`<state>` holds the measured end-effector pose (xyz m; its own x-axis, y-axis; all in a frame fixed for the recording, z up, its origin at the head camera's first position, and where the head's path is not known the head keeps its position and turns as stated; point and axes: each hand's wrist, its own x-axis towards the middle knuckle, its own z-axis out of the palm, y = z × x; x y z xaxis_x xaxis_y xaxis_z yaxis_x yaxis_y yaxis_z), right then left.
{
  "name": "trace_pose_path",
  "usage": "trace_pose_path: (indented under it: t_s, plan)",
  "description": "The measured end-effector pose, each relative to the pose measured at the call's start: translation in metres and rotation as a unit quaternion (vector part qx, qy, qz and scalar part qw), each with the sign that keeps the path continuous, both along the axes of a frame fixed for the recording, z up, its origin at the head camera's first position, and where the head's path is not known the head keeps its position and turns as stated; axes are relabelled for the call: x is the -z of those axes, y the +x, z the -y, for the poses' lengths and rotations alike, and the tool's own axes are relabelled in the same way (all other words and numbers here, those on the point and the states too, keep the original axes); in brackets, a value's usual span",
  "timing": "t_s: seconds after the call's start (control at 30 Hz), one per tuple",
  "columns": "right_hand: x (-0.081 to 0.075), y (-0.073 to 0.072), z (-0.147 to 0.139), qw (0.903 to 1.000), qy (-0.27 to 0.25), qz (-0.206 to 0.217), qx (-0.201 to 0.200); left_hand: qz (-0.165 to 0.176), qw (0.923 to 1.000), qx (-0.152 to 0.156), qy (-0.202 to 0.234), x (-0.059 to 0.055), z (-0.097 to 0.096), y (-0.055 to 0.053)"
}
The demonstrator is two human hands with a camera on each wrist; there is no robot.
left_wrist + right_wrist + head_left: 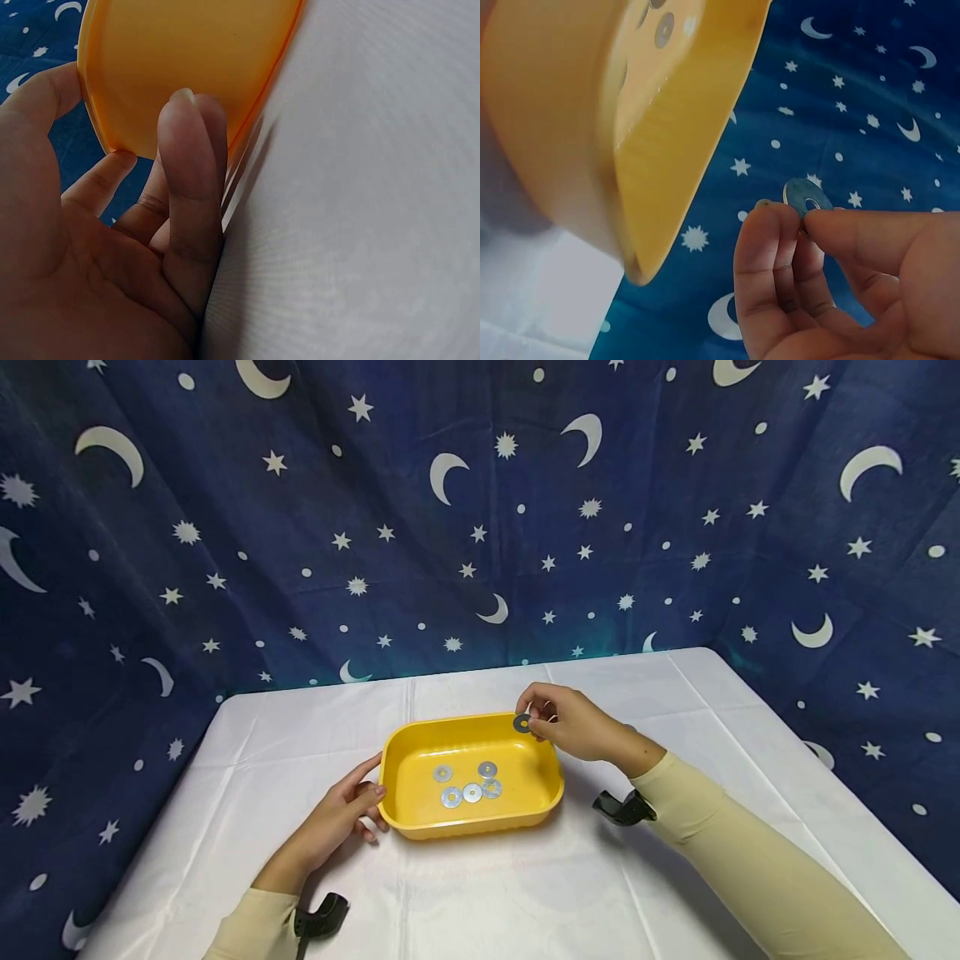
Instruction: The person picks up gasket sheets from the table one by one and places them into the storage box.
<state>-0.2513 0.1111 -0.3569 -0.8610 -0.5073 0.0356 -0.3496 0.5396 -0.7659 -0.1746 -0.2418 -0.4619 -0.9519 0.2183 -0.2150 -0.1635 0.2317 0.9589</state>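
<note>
A yellow rectangular plastic tray (420, 827) with rounded corners stands on the white-covered table. Several flat metal washers (472, 792) lie in it, grouped towards the middle of its floor. Just above the tray's far right corner, my right hand (573, 724) pinches one more washer (522, 723) between thumb and fingers. That washer (807, 196) shows its centre hole in the right wrist view. My left hand (337, 818) holds the tray's left end, thumb at the rim and fingers against the outer wall. In the left wrist view the fingertips (120, 161) touch that wall.
White cloth (262, 793) covers the table. Dark blue curtains (480, 527) with moons and stars hang behind it and at both sides. A black strap-like device sits at each wrist, on the left (322, 917) and the right (624, 808).
</note>
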Motion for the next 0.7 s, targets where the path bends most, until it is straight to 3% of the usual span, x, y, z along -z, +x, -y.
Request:
trace_pose_path:
  t_s: [0.2,0.5,0.7]
  plan:
    - [-0.001,-0.004,0.016,0.9995,0.023,-0.001,-0.019,-0.002,1.0,0.003,0.006,-0.001,0.0,-0.001]
    - [0.004,-0.008,0.041,0.9983,0.04,0.01,-0.042,0.008,0.9999,0.005,0.013,-0.025,-0.007,0.01]
    - [0.007,-0.008,0.055,0.997,0.054,0.017,-0.052,0.008,0.9999,0.005,0.014,-0.026,-0.007,0.01]
